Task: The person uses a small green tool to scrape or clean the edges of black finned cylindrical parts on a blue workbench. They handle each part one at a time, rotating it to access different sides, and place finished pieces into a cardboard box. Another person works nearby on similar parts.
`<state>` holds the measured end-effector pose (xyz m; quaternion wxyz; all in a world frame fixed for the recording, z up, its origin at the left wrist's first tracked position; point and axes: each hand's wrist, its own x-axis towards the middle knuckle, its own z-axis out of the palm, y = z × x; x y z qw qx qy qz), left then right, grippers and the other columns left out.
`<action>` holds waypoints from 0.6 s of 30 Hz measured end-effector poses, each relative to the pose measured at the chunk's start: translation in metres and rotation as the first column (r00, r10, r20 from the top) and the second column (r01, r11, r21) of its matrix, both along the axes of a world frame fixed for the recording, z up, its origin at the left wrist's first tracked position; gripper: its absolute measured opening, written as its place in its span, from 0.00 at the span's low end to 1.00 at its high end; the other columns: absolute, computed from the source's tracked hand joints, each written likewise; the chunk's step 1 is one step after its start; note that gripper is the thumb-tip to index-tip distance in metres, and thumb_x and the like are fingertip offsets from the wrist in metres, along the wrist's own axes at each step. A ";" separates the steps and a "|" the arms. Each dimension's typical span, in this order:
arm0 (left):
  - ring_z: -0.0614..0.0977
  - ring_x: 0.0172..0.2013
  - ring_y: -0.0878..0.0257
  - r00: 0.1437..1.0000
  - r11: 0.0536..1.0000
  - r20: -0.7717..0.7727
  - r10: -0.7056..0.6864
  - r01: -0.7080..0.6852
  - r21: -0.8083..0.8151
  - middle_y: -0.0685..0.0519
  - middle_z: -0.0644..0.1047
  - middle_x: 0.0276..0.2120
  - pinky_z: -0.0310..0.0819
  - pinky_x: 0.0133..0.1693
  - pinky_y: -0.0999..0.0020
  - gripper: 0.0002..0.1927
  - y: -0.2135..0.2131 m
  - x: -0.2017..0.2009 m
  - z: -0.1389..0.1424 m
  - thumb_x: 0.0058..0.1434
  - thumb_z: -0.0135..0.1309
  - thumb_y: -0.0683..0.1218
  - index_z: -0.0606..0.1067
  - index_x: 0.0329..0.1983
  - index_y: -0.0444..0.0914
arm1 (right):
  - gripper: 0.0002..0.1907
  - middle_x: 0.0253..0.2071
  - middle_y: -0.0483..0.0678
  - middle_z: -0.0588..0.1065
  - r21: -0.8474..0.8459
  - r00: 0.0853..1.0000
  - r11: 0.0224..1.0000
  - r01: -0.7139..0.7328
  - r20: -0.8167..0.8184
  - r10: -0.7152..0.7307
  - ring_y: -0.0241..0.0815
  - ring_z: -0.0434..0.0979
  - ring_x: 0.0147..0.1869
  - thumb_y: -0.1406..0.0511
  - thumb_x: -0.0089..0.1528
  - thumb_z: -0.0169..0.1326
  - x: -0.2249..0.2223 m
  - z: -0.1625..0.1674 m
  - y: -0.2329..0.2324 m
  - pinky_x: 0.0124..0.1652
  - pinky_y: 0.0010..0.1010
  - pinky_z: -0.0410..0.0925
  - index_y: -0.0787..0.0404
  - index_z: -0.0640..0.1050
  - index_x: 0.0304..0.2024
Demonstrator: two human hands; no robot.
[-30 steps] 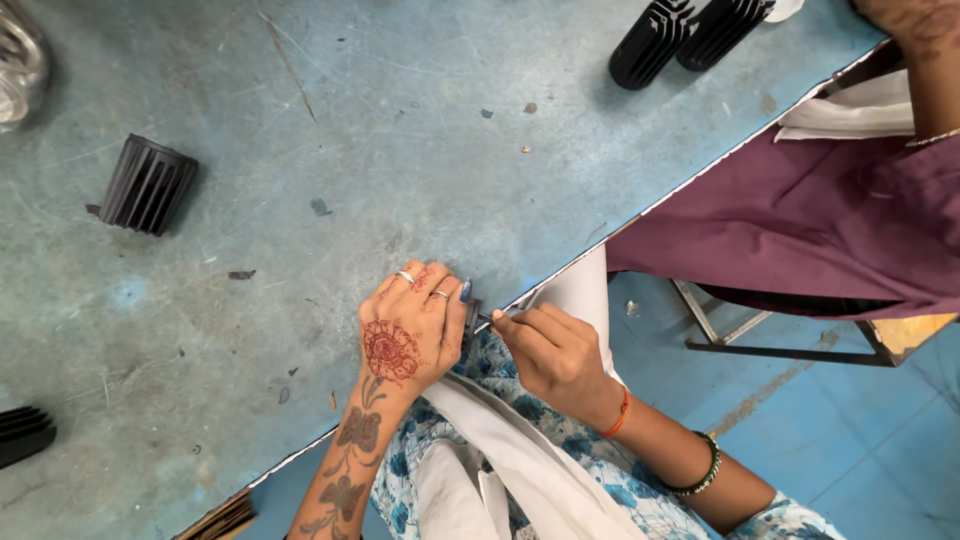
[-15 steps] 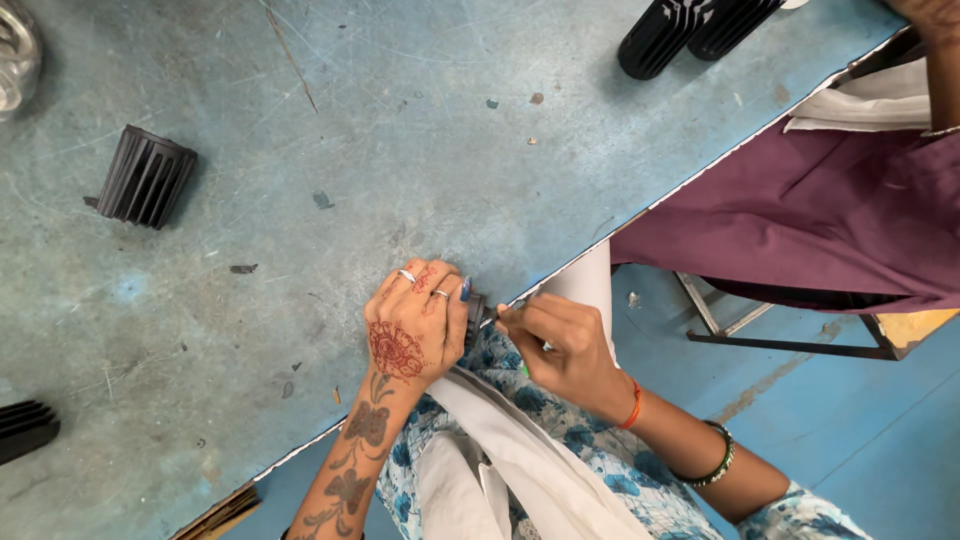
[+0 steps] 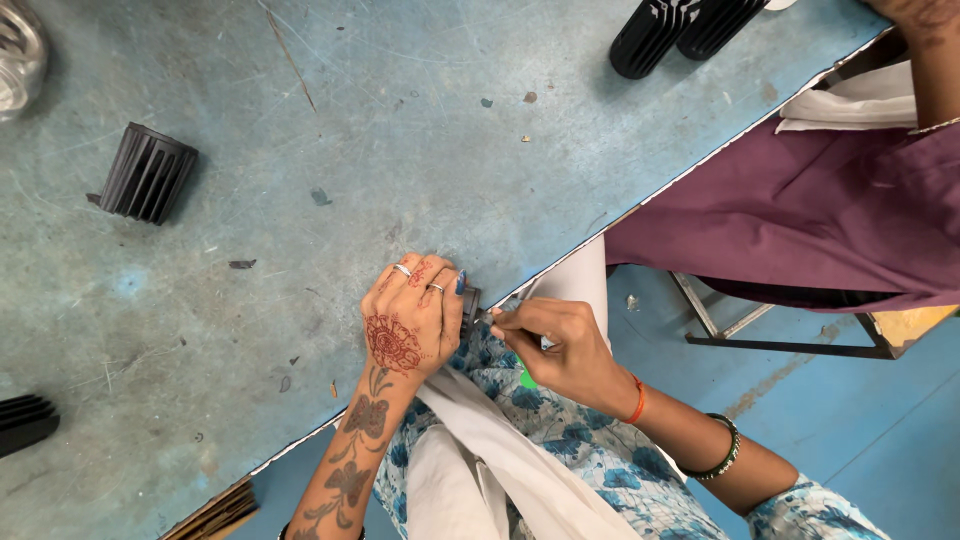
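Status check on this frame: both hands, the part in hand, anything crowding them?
Left hand clamped over a small black part at the table edge. Right hand pinching at it with fingertips. Ribbed black cylinder far off; nothing crowding.

Wide bare table [image 3: 330,130] lies open ahead of the hands; a ribbed black part [image 3: 147,172] stands far left; two more [image 3: 680,30] crowd the far edge.

**Worn blue worktable over a blue floor**

A scuffed, scratched blue-green tabletop [image 3: 350,130] fills the left and far side, its pale edge running diagonally. To the right lies a blue painted floor [image 3: 850,420], where a metal stool frame [image 3: 760,335] stands. Light is even and soft.
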<state>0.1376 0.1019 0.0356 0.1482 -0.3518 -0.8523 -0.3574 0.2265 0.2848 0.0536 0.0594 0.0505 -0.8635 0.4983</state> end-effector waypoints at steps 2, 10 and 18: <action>0.79 0.38 0.54 1.000 1.000 -0.008 -0.003 0.003 0.003 0.51 0.78 0.37 0.74 0.42 0.59 0.06 0.000 0.000 0.000 0.64 0.51 0.40 0.77 0.32 0.36 | 0.05 0.26 0.50 0.80 -0.023 0.998 1.000 0.021 0.060 -0.019 0.34 0.77 0.25 0.72 0.58 0.63 0.001 -0.001 0.000 0.26 0.25 0.69 0.67 0.84 0.36; 0.79 0.40 0.53 1.000 1.000 -0.026 -0.016 0.016 -0.009 0.51 0.78 0.38 0.74 0.45 0.58 0.05 -0.001 0.003 0.001 0.65 0.52 0.42 0.78 0.36 0.36 | 0.05 0.22 0.46 0.79 -0.205 0.945 0.973 0.105 0.324 -0.033 0.29 0.73 0.24 0.70 0.60 0.63 0.004 -0.018 0.001 0.26 0.24 0.67 0.69 0.85 0.34; 0.79 0.42 0.53 0.998 0.998 -0.017 -0.056 0.056 -0.033 0.50 0.77 0.39 0.71 0.48 0.57 0.05 -0.007 0.006 0.006 0.63 0.55 0.44 0.78 0.37 0.38 | 0.06 0.26 0.46 0.79 -0.474 0.913 0.876 0.088 0.391 0.120 0.28 0.75 0.28 0.71 0.62 0.62 0.006 -0.038 0.008 0.27 0.22 0.66 0.71 0.84 0.35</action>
